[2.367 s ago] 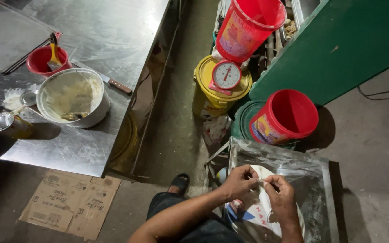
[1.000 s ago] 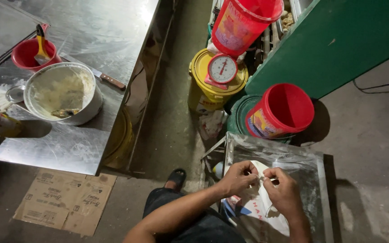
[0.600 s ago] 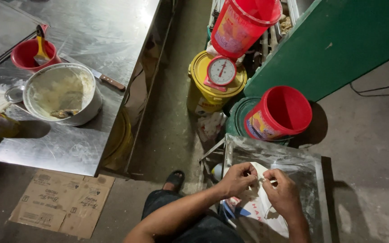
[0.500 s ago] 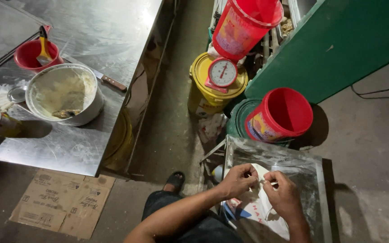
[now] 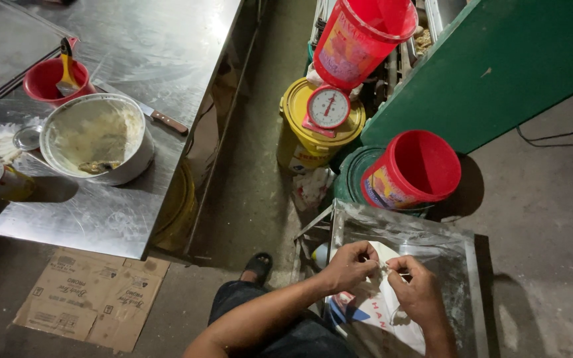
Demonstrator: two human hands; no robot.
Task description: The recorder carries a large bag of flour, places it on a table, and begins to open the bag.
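My left hand (image 5: 351,264) and my right hand (image 5: 416,290) meet over a white printed bag (image 5: 374,317) that lies in a metal tray (image 5: 473,278) lined with clear plastic. Both hands pinch the bag's top edge, fingers closed on a thin string or tie between them. The bag has blue and red print. My forearm reaches in from the lower middle of the head view, above my dark trousers and a sandalled foot (image 5: 257,266).
A steel table (image 5: 167,59) at left bears a white pot (image 5: 98,138), a red cup with a brush (image 5: 54,78) and a knife (image 5: 160,118). Red buckets (image 5: 411,170) (image 5: 359,38), a yellow bucket with a scale (image 5: 326,109), a green panel (image 5: 499,59), floor cardboard (image 5: 94,297).
The hands stay at the bag's top with small finger movements. The view has shifted slightly; nothing else has moved.
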